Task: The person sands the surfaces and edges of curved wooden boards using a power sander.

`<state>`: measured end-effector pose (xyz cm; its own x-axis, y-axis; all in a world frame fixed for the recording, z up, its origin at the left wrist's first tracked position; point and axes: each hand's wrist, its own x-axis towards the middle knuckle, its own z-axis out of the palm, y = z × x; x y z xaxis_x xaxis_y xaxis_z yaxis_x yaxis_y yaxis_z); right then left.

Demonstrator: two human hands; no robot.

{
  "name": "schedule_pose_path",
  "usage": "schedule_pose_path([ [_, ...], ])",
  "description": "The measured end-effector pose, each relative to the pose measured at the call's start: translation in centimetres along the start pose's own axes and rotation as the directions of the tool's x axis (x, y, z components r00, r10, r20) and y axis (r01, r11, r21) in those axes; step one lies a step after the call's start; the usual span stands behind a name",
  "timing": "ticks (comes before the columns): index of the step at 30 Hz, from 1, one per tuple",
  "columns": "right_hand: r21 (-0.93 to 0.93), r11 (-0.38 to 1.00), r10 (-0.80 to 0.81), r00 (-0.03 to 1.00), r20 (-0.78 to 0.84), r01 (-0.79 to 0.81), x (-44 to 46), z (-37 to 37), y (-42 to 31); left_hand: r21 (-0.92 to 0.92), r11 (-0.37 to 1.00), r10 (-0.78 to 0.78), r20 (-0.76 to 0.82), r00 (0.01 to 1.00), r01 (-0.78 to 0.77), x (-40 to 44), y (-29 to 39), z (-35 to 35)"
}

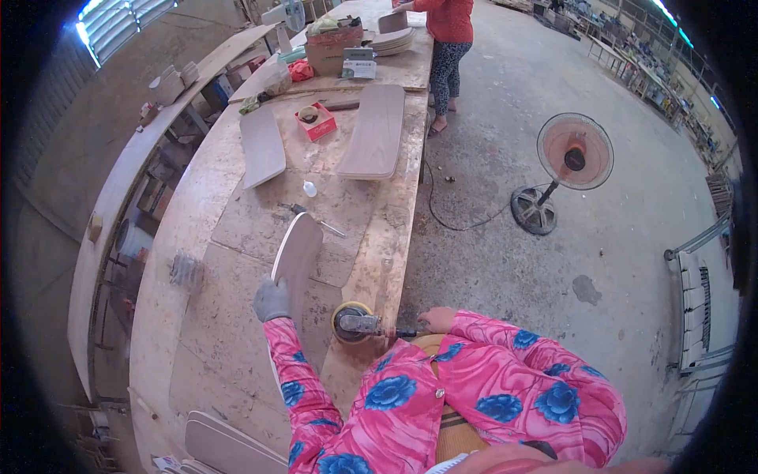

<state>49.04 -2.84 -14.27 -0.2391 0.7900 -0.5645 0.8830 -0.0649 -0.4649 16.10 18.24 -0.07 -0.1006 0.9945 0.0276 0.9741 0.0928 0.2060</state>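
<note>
My left hand (273, 300), in a grey glove, grips the edge of a curved wooden panel (298, 253) that stands tilted over the workbench (229, 316). My right hand (437, 319) is bare and lies beside the bench edge, near the hose end of a round sander (353, 322); its fingers are too small to make out clearly. The sander rests on the bench near its edge, between my hands. Beyond the panel lie a metal tool (328, 228) and a small white bottle (309, 189).
Two flat panels (373, 134) (262, 146) and a red box (317, 122) lie farther up the bench. More panels (229, 442) lie at the lower left. A standing fan (575, 154) is on the right. A person in red (452, 24) stands at the far end.
</note>
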Motion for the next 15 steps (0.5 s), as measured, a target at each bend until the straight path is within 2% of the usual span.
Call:
schedule_pose_path([
  [2,-0.001,1.000,-0.017,1.000,-0.016,0.017,0.0,0.4,0.4,-0.009,1.000,0.011,0.005,1.000,-0.011,0.1,0.1,-0.1],
  [4,0.022,0.999,0.033,0.999,0.040,-0.034,-0.3,-0.3,-0.3,-0.011,1.000,0.017,0.010,1.000,-0.017,-0.1,-0.2,0.1],
  [15,0.043,0.999,-0.008,1.000,0.012,0.007,0.1,0.8,0.6,0.020,1.000,0.004,-0.015,1.000,-0.003,-0.2,0.0,-0.1],
])
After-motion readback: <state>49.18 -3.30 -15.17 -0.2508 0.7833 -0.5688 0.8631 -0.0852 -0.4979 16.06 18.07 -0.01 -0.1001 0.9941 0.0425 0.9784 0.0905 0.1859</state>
